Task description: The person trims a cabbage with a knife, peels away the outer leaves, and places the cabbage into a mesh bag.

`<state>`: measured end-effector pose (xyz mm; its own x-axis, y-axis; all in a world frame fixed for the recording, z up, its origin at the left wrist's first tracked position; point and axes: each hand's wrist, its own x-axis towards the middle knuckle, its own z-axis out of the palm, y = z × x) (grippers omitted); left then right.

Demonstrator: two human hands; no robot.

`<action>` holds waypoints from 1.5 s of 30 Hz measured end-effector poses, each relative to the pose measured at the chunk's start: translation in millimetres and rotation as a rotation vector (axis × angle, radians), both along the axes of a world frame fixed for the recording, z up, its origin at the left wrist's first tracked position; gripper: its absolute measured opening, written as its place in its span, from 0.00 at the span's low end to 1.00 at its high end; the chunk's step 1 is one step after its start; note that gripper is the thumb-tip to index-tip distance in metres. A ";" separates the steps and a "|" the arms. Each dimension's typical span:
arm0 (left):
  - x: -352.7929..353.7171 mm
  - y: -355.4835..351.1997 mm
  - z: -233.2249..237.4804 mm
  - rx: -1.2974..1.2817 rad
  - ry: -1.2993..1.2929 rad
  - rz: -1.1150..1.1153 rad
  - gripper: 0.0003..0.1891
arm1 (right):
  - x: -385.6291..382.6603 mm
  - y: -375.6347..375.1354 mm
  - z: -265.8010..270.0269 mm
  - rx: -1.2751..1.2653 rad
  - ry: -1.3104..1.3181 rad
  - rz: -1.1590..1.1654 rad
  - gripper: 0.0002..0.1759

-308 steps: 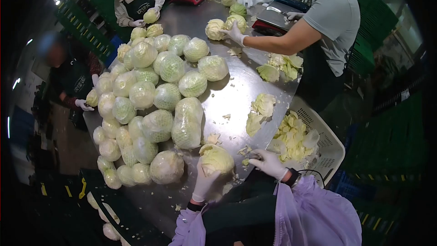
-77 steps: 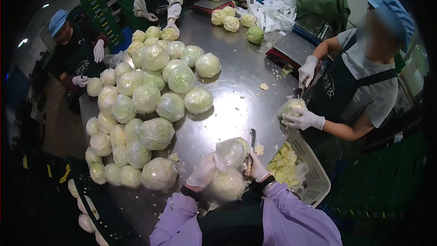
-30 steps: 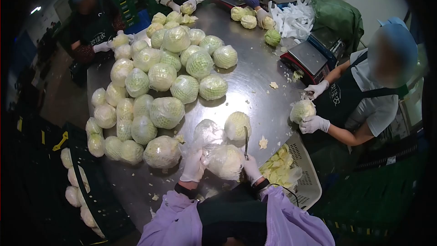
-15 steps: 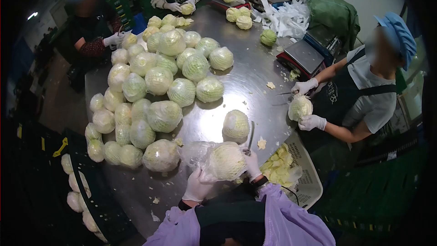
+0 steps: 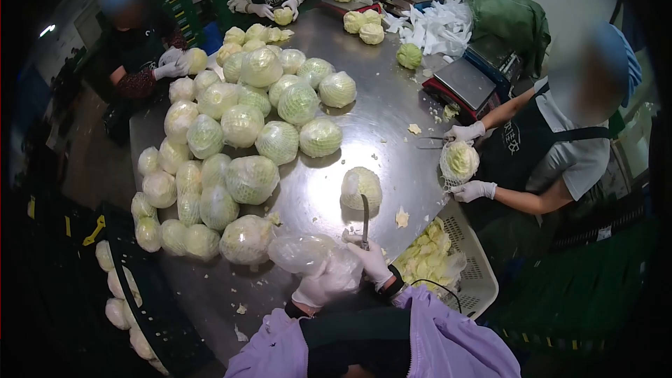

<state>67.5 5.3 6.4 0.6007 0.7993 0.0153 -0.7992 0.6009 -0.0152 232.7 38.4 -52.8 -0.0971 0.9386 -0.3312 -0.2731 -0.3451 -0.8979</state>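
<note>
My left hand (image 5: 323, 285), in a white glove, grips clear plastic film (image 5: 306, 253) that is bunched over a cabbage, now mostly hidden by the film and my hands. My gloved right hand (image 5: 373, 263) is closed round a knife (image 5: 365, 222), its curved blade pointing away from me, while its fingers touch the film's right side. Just beyond the blade sits a netted cabbage (image 5: 361, 189). To the left of the film lies a wrapped cabbage (image 5: 247, 239), at the near edge of a large pile of wrapped cabbages (image 5: 243, 125).
The metal table (image 5: 392, 147) holds scales (image 5: 467, 84) and white netting (image 5: 439, 28). A basket (image 5: 483, 280) of leaves stands at the right, a dark crate (image 5: 150, 308) at the left. A co-worker (image 5: 560, 133) at the right holds a cabbage; others stand at the far side.
My hands have come together over the film, which now covers the cabbage I hold. The knife has swung left. The co-worker at the right has turned their cabbage in its net.
</note>
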 end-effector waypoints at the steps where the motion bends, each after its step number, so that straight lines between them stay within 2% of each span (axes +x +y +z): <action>1: -0.5 6.3 -3.4 0.208 0.415 0.030 0.18 | 2.0 -0.4 2.3 -0.019 0.099 -0.022 0.22; 2: -2.3 11.2 -4.6 0.404 0.836 0.062 0.16 | 9.8 -3.3 5.9 -0.020 0.097 -0.004 0.22; 3: 6.7 19.7 26.8 0.001 0.524 -0.081 0.16 | 15.5 -5.7 43.3 -0.046 0.350 0.035 0.24; 4: 12.9 22.8 22.0 -0.009 0.529 -0.065 0.16 | 22.3 -7.1 66.1 -0.080 0.605 0.070 0.25; 5: 17.6 24.6 9.6 0.258 0.719 -0.221 0.16 | 31.4 -9.2 68.0 0.021 0.433 0.137 0.25; 6: 22.4 23.2 0.3 0.526 0.902 -0.386 0.17 | 58.1 -11.5 44.8 -0.074 0.154 0.242 0.23; 7: 29.5 15.9 -5.0 0.600 0.827 -0.291 0.17 | 53.8 -11.6 90.9 0.007 0.055 0.143 0.18; 8: 19.7 13.0 2.6 0.587 0.838 -0.278 0.17 | 73.2 -16.3 97.5 0.017 -0.174 0.004 0.17; 9: 5.1 7.5 19.5 0.635 1.048 -0.168 0.17 | 96.2 -18.7 109.3 -0.094 -0.277 -0.026 0.17; 10: -11.7 1.8 35.9 0.677 1.257 -0.065 0.17 | 127.9 -26.1 95.2 -0.066 -0.365 -0.040 0.16; 11: -33.6 -0.7 49.6 0.730 1.596 0.062 0.18 | 163.6 -33.7 69.3 0.015 -0.493 -0.026 0.12; 12: -57.0 -7.0 44.6 0.670 1.893 0.183 0.20 | 197.4 -45.2 50.3 -0.061 -0.616 -0.035 0.13; 13: -76.9 -12.1 39.0 0.740 2.169 0.433 0.21 | 232.7 -56.9 19.8 0.058 -1.032 0.006 0.18; 14: -95.9 -17.5 29.7 0.673 2.273 0.390 0.25 | 264.1 -79.6 -9.7 0.264 -1.448 -0.041 0.23; 16: -111.9 -27.3 11.9 0.678 2.219 0.369 0.36 | 259.4 -93.3 8.3 0.318 -1.686 -0.166 0.24; 17: -107.3 -28.2 4.6 0.673 2.219 0.365 0.36 | 250.9 -91.5 15.8 0.317 -1.686 -0.160 0.24; 19: -86.9 -25.9 -3.2 0.801 2.327 0.253 0.47 | 210.4 -73.8 37.7 0.201 -1.246 -0.274 0.23; 20: -75.2 -21.2 -10.3 0.825 2.322 0.243 0.47 | 194.2 -66.3 32.4 0.148 -1.088 -0.215 0.22; 22: -49.4 -12.8 -33.6 0.933 2.479 0.315 0.51 | 128.0 -41.6 44.1 0.103 -0.786 -0.089 0.20; 23: -42.6 -7.6 -49.8 0.914 2.430 0.374 0.50 | 96.9 -31.1 53.4 0.225 -0.735 0.053 0.21; 24: -39.6 -2.7 -52.3 0.930 2.420 0.379 0.50 | 71.6 -22.1 39.1 0.326 -0.741 0.167 0.24; 25: -39.0 2.8 -52.2 0.997 2.412 0.382 0.49 | 48.2 -13.7 25.9 0.200 -0.508 0.250 0.28; 26: -40.1 6.7 -51.8 1.063 2.404 0.383 0.49 | 28.4 -3.6 -0.7 0.460 -0.536 0.275 0.31; 27: -44.5 8.2 -52.3 1.073 2.404 0.384 0.49 | 8.4 1.7 -10.5 0.364 -0.495 0.297 0.26; 28: -51.9 8.0 -53.0 1.094 2.352 0.351 0.49 | -3.4 5.9 -16.5 0.368 -0.491 0.294 0.26; 30: -65.4 4.8 -51.3 1.115 2.311 0.326 0.49 | -21.0 15.7 -22.0 0.337 -0.531 0.331 0.19; 31: -70.9 0.1 -48.5 1.086 2.321 0.331 0.50 | -23.9 15.8 -2.1 0.257 -0.465 0.304 0.11; 32: -74.4 -3.5 -43.6 1.052 2.330 0.335 0.50 | -24.9 17.3 14.3 0.262 -0.461 0.308 0.11; 34: -58.2 -6.9 -27.1 1.024 2.356 0.391 0.50 | -22.8 16.6 42.7 -0.041 0.093 0.397 0.07; 35: -47.7 -5.5 -24.1 0.998 2.310 0.459 0.47 | -27.6 12.1 57.2 -0.150 0.175 0.410 0.05; 36: -42.5 -5.0 -23.4 0.973 2.260 0.525 0.44 | -31.0 9.8 67.0 -0.153 0.171 0.413 0.05; 37: -42.5 -3.5 -39.0 0.995 2.253 0.563 0.38 | -33.3 8.5 75.3 -0.156 0.338 0.437 0.05; 38: -42.2 -1.9 -32.6 0.992 2.248 0.565 0.38 | -33.4 8.5 87.0 -0.156 0.504 0.458 0.05; 40: -42.5 2.4 -12.7 0.674 1.802 0.359 0.36 | -27.2 12.0 112.3 -0.168 0.536 0.481 0.06; 41: -40.9 6.3 6.1 0.674 1.798 0.352 0.36 | -24.0 12.9 120.6 -0.090 0.546 0.456 0.06; 42: -39.9 11.9 28.7 0.665 1.712 0.248 0.37 | -20.4 14.3 126.3 -0.011 0.557 0.429 0.06; 43: -39.2 15.2 40.1 0.656 1.625 0.148 0.38 | -12.6 18.0 130.6 0.064 0.459 0.443 0.08; 44: -37.0 18.3 35.4 0.663 1.623 0.142 0.38 | 0.9 20.3 145.1 0.032 0.418 0.434 0.08; 45: -31.8 25.1 23.6 0.940 1.757 0.153 0.39 | 8.1 17.6 144.5 0.067 0.388 0.204 0.10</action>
<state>35.7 30.4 30.1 0.3640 0.9306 -0.0380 0.3784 -0.1105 0.9190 240.8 55.9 91.8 -0.3880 0.9053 -0.1728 -0.5266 -0.3716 -0.7646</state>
